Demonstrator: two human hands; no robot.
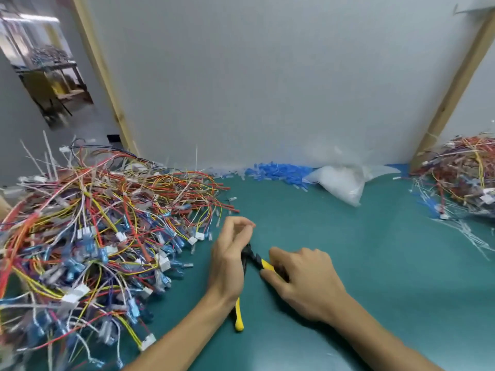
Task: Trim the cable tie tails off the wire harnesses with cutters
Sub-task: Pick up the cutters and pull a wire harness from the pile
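Two hands on the cutters point(253, 254), flat on the green bench point(361, 263) with handles spread wide. Right hand point(305, 279): grips the yellow handle right of the black cutter head, thumb and fingers curled round it. Left hand point(230, 261): covers the other handle, yellow end poking out below the wrist; fingers curled up to the thumb beyond the head; holding something or empty, impossible to tell. Close on the left of the cutters: large heap of wire harnesses point(101, 226), red, yellow, white and blue leads with white connectors. White cable tie tails point(49, 153) standing up from that heap, uncut. Far right of the cutters: second heap point(463, 178) of harnesses, loose white strips point(468, 234) on the bench at its near edge. Beyond the cutters, against the grey back panel point(267, 76): clear plastic bag point(345, 183) and a drift of small blue pieces point(278, 171).
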